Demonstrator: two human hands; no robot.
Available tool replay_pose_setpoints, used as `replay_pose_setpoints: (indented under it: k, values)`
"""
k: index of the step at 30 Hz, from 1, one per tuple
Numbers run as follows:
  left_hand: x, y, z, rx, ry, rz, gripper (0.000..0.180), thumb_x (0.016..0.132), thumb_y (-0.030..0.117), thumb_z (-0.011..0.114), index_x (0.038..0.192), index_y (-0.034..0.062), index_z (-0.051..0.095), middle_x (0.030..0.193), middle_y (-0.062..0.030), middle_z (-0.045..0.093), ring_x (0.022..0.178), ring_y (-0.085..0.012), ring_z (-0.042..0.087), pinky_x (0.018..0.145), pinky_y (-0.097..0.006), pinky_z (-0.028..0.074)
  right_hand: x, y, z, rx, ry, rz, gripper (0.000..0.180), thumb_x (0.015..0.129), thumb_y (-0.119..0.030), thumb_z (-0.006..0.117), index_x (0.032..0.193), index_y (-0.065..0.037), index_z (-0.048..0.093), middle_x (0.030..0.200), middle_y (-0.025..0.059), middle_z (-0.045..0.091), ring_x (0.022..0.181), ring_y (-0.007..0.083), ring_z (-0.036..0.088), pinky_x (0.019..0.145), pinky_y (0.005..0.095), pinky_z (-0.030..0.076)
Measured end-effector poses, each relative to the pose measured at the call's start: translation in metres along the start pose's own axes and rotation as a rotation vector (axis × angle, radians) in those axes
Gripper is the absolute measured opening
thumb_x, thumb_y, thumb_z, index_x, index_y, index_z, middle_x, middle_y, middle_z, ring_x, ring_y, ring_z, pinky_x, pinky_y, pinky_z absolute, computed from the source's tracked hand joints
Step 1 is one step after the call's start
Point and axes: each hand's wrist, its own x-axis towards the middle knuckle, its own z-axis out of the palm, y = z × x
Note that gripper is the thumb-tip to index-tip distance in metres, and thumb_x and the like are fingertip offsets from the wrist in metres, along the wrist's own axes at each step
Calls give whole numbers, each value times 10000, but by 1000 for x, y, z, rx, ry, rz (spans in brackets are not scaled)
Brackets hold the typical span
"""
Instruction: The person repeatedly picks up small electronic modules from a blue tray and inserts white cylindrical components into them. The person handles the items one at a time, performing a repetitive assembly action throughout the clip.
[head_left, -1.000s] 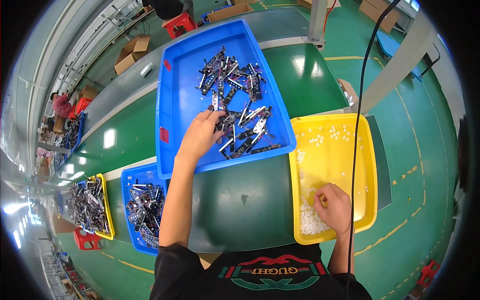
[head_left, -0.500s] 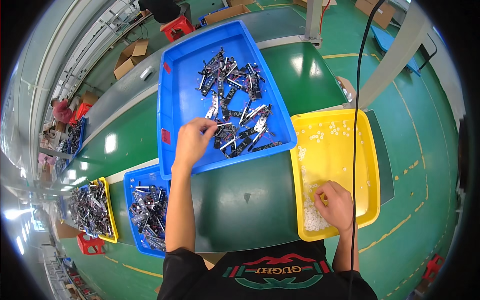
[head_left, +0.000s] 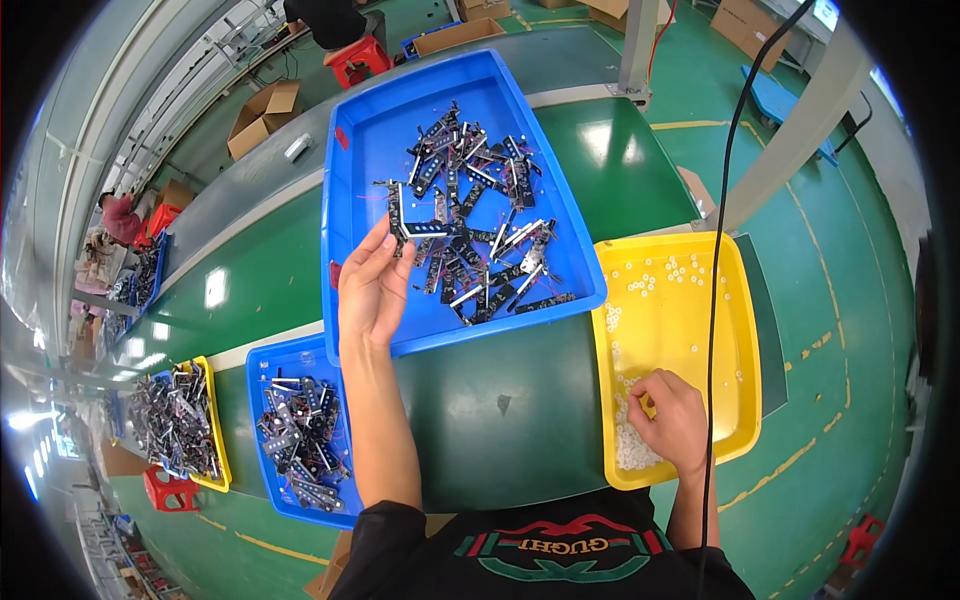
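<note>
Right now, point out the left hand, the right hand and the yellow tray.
left hand [head_left: 372,292], head view, on the palm, fingers on a black part.
right hand [head_left: 670,420], head view, on its back, over white pieces.
yellow tray [head_left: 745,330], head view, on its right rim.

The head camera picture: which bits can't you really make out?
- Right hand: fingertips buried among small white parts in the yellow tray; any pick hidden.
- Dark strip parts in the large blue tray: details too small.
- Left hand: its grip on one strip unclear.

Single head-worn fisheye view, steeply downward and close over the green worktable [head_left: 500,400], edges bowed.
</note>
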Motion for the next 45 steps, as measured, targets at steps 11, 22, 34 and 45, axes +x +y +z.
replay_pose_setpoints:
  k: [11, 22, 34, 45]
  values:
    - [-23, -14, 21, -294, -129, -54, 413, 862, -34, 562, 1267, -69, 490, 1121, -165, 597, 972, -230, 573, 869, -307, 483, 17, -14, 9, 10, -14, 2, 142, 710, -10, 677, 761, -43, 549, 679, 120, 560, 587, 301, 560, 523, 388, 444]
    - [-34, -21, 48, -627, -250, -447, 228, 873, 113, 601, 1093, 74, 555, 1001, -109, 603, 841, -194, 568, 678, -310, 460, 20, -32, 25, 128, -80, -32, 133, 741, 23, 660, 768, -17, 536, 686, 104, 550, 558, 222, 543, 498, 317, 427]
    - [-63, -23, 87, -28, -367, -217, 205, 889, 164, 508, 926, -25, 579, 707, -92, 554, 650, -160, 534, 564, -259, 408, 42, -46, -9, 462, 168, -123, 152, 722, 49, 714, 820, -23, 624, 806, 81, 659, 617, 135, 591, 524, 228, 444]
    - [-87, -29, 103, 103, -478, -170, 307, 970, 145, 464, 1127, -86, 589, 594, -33, 527, 526, -65, 445, 504, -220, 320, 53, -69, -5, 1157, 307, -12, 173, 807, 112, 647, 968, 51, 640, 982, 140, 641, 747, 105, 569, 676, 226, 448]
